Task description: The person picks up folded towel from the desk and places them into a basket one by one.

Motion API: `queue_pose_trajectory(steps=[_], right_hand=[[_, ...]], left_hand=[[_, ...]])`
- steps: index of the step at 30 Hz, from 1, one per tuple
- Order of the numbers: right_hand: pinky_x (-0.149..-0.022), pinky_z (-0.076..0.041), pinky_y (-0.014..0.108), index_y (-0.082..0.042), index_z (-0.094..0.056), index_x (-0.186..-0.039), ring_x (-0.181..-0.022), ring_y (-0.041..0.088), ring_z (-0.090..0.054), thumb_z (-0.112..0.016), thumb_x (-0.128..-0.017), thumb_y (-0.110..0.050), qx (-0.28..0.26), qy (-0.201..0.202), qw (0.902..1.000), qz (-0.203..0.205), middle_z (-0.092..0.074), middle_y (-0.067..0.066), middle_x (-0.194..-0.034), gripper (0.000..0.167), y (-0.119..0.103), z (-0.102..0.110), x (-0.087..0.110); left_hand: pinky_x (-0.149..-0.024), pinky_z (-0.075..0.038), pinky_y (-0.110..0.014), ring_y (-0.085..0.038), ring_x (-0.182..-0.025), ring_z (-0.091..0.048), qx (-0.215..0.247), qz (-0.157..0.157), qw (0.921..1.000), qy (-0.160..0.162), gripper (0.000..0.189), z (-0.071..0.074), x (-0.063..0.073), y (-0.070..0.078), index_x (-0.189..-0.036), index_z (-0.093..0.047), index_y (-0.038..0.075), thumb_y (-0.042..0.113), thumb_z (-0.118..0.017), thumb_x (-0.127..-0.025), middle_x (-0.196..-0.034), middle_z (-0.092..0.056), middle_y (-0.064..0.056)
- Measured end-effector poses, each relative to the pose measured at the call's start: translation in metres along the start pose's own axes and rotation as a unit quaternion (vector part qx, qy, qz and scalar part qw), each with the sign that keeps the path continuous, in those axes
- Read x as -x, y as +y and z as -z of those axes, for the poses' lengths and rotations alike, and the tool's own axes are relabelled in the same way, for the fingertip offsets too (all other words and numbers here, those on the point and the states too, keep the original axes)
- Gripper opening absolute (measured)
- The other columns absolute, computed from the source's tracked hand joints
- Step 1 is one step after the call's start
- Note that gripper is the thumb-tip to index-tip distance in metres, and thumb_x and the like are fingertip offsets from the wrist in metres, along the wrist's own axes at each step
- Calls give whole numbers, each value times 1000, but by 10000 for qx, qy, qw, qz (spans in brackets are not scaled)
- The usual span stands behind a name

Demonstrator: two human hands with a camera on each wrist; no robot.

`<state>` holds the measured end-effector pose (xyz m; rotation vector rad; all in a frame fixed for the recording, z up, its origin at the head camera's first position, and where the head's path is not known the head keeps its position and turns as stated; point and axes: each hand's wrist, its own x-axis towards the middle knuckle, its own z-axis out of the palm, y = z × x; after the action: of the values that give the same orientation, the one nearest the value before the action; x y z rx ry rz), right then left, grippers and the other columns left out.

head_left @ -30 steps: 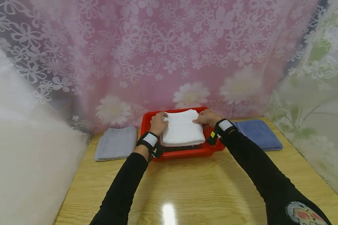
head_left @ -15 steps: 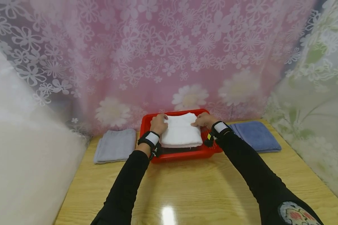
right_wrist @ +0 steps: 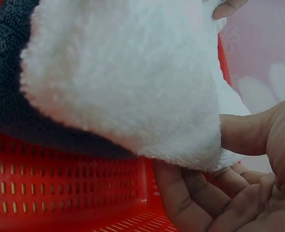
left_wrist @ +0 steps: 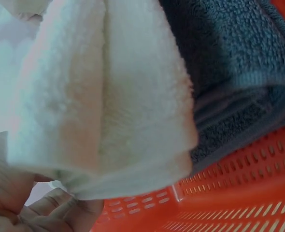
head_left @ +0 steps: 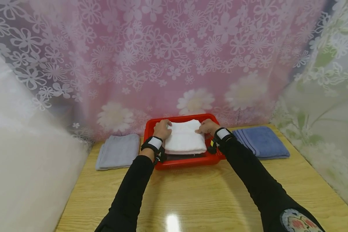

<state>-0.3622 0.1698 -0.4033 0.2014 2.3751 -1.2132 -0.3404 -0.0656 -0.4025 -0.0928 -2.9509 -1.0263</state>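
A folded white towel [head_left: 185, 138] is held level over the red plastic basket [head_left: 188, 163]. My left hand [head_left: 161, 129] grips its left edge and my right hand [head_left: 208, 127] its right edge, near the far corners. In the right wrist view the thumb [right_wrist: 246, 133] lies on top of the white cloth, with fingers beneath. The left wrist view shows left fingers [left_wrist: 60, 208] under the towel's folded layers. Below the white towel, inside the basket, lies a folded dark blue-grey towel [left_wrist: 234, 43], mostly covered in the head view.
A folded light grey towel [head_left: 118, 151] lies on the wooden table [head_left: 197, 196] left of the basket. To its right is a folded blue towel [head_left: 262, 141], partly behind my right forearm. A pink flowered curtain [head_left: 162, 64] hangs just behind the basket.
My right hand has drifted left and slightly nearer, and the towel's right side has come in with it. The left hand keeps almost the same place on the left edge.
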Motion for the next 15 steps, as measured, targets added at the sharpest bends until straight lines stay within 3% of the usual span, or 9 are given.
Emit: queue_pose_trajectory(steps=[6,12,15], right_hand=[[-92,-60,48,8,-53,-131,-117,38,-62,-71,-95,-18,85,148,9998,52,-56,21,-121,48,4,-7,-9],[-96,-58,50,9,-46,-138,-121,38,-59,-69,-96,-16,48,115,9999,39,-52,18,-117,55,9,-12,-13],[-95,-59,48,9,-48,-135,-116,36,-59,-70,-95,-16,67,202,9998,21,-52,16,-112,51,12,-15,-15]], left_hand=[[-101,-53,-52,-39,-115,-63,-6,-4,9999,-107,24,1,-4,-5,-119,-70,6,11,-68,-95,-133,-67,-18],[-96,-57,-50,-39,-109,-65,-33,-38,9999,-126,24,-1,-6,-7,-118,-71,6,10,-68,-95,-133,-68,-18],[-94,-57,-50,-39,-107,-66,-53,-71,9999,-124,23,-4,-7,-8,-117,-72,6,10,-68,-94,-131,-69,-19]])
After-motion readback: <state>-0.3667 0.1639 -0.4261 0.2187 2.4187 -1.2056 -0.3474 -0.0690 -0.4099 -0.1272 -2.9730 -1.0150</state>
